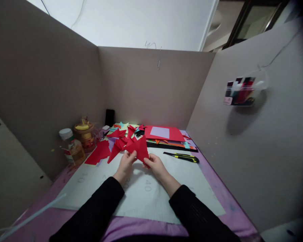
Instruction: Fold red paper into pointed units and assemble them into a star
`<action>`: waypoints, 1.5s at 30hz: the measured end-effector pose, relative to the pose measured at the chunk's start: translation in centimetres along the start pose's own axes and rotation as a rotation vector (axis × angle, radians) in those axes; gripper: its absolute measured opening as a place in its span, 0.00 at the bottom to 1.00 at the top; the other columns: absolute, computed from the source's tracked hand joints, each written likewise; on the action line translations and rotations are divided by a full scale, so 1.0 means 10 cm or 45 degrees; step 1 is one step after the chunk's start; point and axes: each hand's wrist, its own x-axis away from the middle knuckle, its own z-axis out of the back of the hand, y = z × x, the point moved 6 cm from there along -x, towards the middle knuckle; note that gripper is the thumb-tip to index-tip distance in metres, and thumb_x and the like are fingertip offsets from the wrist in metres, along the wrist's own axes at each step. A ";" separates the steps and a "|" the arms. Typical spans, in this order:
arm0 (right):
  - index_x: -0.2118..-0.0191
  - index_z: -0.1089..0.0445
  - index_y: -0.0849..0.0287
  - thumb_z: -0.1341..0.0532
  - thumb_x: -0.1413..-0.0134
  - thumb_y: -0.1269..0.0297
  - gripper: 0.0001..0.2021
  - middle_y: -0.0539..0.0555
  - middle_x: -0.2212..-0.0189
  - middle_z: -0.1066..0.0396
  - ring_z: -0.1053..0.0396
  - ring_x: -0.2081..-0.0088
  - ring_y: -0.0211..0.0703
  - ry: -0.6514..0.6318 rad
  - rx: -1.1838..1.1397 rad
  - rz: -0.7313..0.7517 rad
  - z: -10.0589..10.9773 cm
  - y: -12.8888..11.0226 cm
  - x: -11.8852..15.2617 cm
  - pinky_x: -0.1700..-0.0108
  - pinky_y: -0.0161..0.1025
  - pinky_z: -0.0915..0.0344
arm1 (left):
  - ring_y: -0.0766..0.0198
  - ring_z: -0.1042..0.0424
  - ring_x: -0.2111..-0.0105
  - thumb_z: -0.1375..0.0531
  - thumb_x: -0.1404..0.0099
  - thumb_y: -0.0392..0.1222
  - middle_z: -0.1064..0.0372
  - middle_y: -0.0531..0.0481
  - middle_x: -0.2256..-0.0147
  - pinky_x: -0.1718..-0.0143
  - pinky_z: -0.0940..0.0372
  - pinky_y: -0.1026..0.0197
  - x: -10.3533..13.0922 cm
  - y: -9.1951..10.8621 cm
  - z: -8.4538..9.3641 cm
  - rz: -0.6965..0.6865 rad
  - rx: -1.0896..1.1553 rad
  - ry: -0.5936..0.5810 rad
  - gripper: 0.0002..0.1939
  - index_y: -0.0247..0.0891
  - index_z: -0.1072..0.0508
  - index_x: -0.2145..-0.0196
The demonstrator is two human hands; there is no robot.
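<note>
Between my hands a folded red paper (pixel 140 148) is held up over the white mat (pixel 151 201). My left hand (pixel 127 164) pinches its lower left edge, thumb in front. On the lower right corner, my right hand (pixel 155 164) is closed with the thumb on the near side. The fingers behind the paper are partly hidden. Just beyond and to the left lie several folded red paper pieces (pixel 117 144), some overlapping, and flat red sheets (pixel 99 153).
A yellow and black cutter knife (pixel 183 156) lies at the right. Behind it is a stack of coloured paper (pixel 176 134). At the left stand a white-capped bottle (pixel 72 148) and a round container (pixel 86 136). A black phone-like object (pixel 109 117) leans on the back wall.
</note>
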 end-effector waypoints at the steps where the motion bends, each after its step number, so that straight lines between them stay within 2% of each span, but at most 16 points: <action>1: 0.73 0.38 0.58 0.37 0.55 0.49 0.17 0.46 0.83 0.34 0.38 0.81 0.35 -0.019 -0.007 -0.034 0.04 0.00 0.00 0.78 0.32 0.45 | 0.58 0.27 0.64 0.36 0.46 0.57 0.25 0.45 0.62 0.61 0.34 0.59 -0.03 0.07 0.05 -0.007 0.039 0.019 0.22 0.37 0.28 0.61; 4: 0.74 0.36 0.59 0.34 0.59 0.54 0.14 0.45 0.86 0.36 0.42 0.84 0.33 -0.097 -0.006 -0.115 0.20 -0.04 -0.01 0.80 0.31 0.49 | 0.56 0.27 0.58 0.46 0.40 0.64 0.30 0.41 0.50 0.60 0.34 0.57 -0.14 0.25 0.23 0.024 0.130 0.029 0.27 0.40 0.31 0.54; 7: 0.74 0.31 0.61 0.35 0.59 0.59 0.10 0.45 0.86 0.38 0.47 0.84 0.30 -0.142 0.006 -0.147 0.34 -0.10 -0.02 0.80 0.31 0.53 | 0.60 0.26 0.61 0.41 0.41 0.59 0.31 0.40 0.48 0.61 0.34 0.60 -0.20 0.29 0.29 0.188 0.188 -0.087 0.25 0.41 0.31 0.52; 11: 0.69 0.28 0.61 0.35 0.63 0.65 0.10 0.44 0.84 0.37 0.49 0.84 0.30 -0.163 0.032 -0.161 0.41 -0.17 -0.02 0.80 0.31 0.55 | 0.62 0.26 0.67 0.35 0.44 0.50 0.28 0.38 0.53 0.67 0.35 0.62 -0.12 0.23 0.22 0.326 -0.104 -0.289 0.24 0.39 0.30 0.51; 13: 0.70 0.29 0.60 0.35 0.65 0.68 0.10 0.44 0.84 0.37 0.48 0.84 0.30 -0.153 0.044 -0.149 0.42 -0.21 -0.01 0.80 0.31 0.55 | 0.60 0.26 0.68 0.32 0.48 0.46 0.26 0.37 0.56 0.70 0.36 0.63 -0.06 0.17 0.16 0.368 -0.276 -0.369 0.24 0.38 0.28 0.53; 16: 0.74 0.31 0.60 0.36 0.67 0.71 0.07 0.44 0.83 0.36 0.48 0.84 0.30 -0.146 0.063 -0.120 0.42 -0.25 0.00 0.80 0.30 0.54 | 0.57 0.25 0.69 0.29 0.54 0.38 0.24 0.36 0.60 0.70 0.36 0.61 0.00 0.09 0.08 0.401 -0.383 -0.484 0.19 0.36 0.25 0.63; 20: 0.71 0.31 0.60 0.35 0.66 0.70 0.10 0.44 0.82 0.36 0.44 0.82 0.31 -0.085 0.052 -0.056 0.41 -0.27 0.00 0.78 0.30 0.49 | 0.60 0.27 0.70 0.30 0.53 0.36 0.24 0.41 0.64 0.70 0.37 0.62 0.04 0.06 -0.03 0.330 -0.490 -0.657 0.10 0.37 0.25 0.71; 23: 0.64 0.34 0.58 0.35 0.64 0.67 0.16 0.41 0.82 0.39 0.43 0.82 0.32 0.009 0.017 0.001 0.39 -0.23 -0.01 0.77 0.30 0.47 | 0.60 0.28 0.71 0.31 0.52 0.36 0.23 0.42 0.68 0.68 0.36 0.61 0.10 0.04 -0.08 0.359 -0.575 -0.761 0.11 0.34 0.21 0.68; 25: 0.60 0.37 0.56 0.35 0.62 0.65 0.19 0.41 0.81 0.39 0.43 0.82 0.32 0.060 -0.007 0.032 0.38 -0.20 -0.01 0.78 0.30 0.46 | 0.57 0.27 0.68 0.31 0.52 0.36 0.23 0.40 0.64 0.64 0.36 0.59 0.12 0.02 -0.09 0.387 -0.633 -0.802 0.16 0.32 0.20 0.63; 27: 0.55 0.39 0.53 0.36 0.59 0.64 0.22 0.43 0.75 0.35 0.38 0.79 0.34 0.072 -0.062 0.082 0.37 -0.20 -0.01 0.76 0.31 0.42 | 0.56 0.27 0.65 0.32 0.51 0.37 0.23 0.39 0.61 0.62 0.36 0.58 0.12 0.02 -0.08 0.393 -0.691 -0.801 0.20 0.32 0.21 0.58; 29: 0.53 0.38 0.51 0.38 0.55 0.64 0.20 0.47 0.67 0.32 0.33 0.72 0.37 -0.010 -0.083 0.166 0.34 -0.24 0.01 0.71 0.34 0.37 | 0.56 0.28 0.65 0.33 0.50 0.38 0.24 0.39 0.60 0.62 0.37 0.58 0.10 0.04 -0.05 0.386 -0.694 -0.733 0.22 0.32 0.22 0.55; 32: 0.60 0.29 0.54 0.40 0.55 0.70 0.13 0.51 0.62 0.31 0.31 0.62 0.42 -0.206 0.000 0.268 0.27 -0.32 0.05 0.62 0.38 0.34 | 0.62 0.31 0.71 0.34 0.49 0.38 0.24 0.43 0.66 0.67 0.39 0.61 0.04 0.08 0.02 0.369 -0.638 -0.596 0.24 0.32 0.23 0.53; 34: 0.65 0.26 0.56 0.41 0.57 0.74 0.12 0.52 0.63 0.30 0.31 0.60 0.43 -0.246 0.107 0.319 0.23 -0.35 0.08 0.58 0.39 0.36 | 0.66 0.34 0.75 0.35 0.49 0.37 0.25 0.46 0.71 0.71 0.42 0.63 0.02 0.10 0.04 0.356 -0.630 -0.559 0.24 0.32 0.24 0.52; 39: 0.65 0.23 0.55 0.40 0.55 0.74 0.11 0.53 0.63 0.29 0.31 0.60 0.44 -0.167 0.311 0.445 0.18 -0.39 0.11 0.58 0.40 0.36 | 0.69 0.38 0.78 0.36 0.48 0.37 0.28 0.48 0.74 0.75 0.45 0.66 0.02 0.08 0.06 0.345 -0.634 -0.579 0.24 0.32 0.24 0.52; 42: 0.68 0.22 0.55 0.36 0.56 0.72 0.08 0.53 0.67 0.27 0.30 0.62 0.44 -0.107 0.285 0.445 0.21 -0.39 0.10 0.59 0.40 0.35 | 0.69 0.37 0.78 0.36 0.47 0.39 0.27 0.47 0.73 0.75 0.44 0.66 0.02 0.08 0.05 0.314 -0.645 -0.587 0.24 0.32 0.25 0.51; 45: 0.71 0.22 0.56 0.34 0.58 0.69 0.05 0.53 0.70 0.26 0.30 0.66 0.44 0.002 0.227 0.422 0.30 -0.38 0.06 0.61 0.40 0.35 | 0.67 0.34 0.78 0.36 0.45 0.45 0.27 0.46 0.72 0.76 0.41 0.65 0.00 0.15 0.05 0.198 -0.696 -0.566 0.22 0.33 0.24 0.53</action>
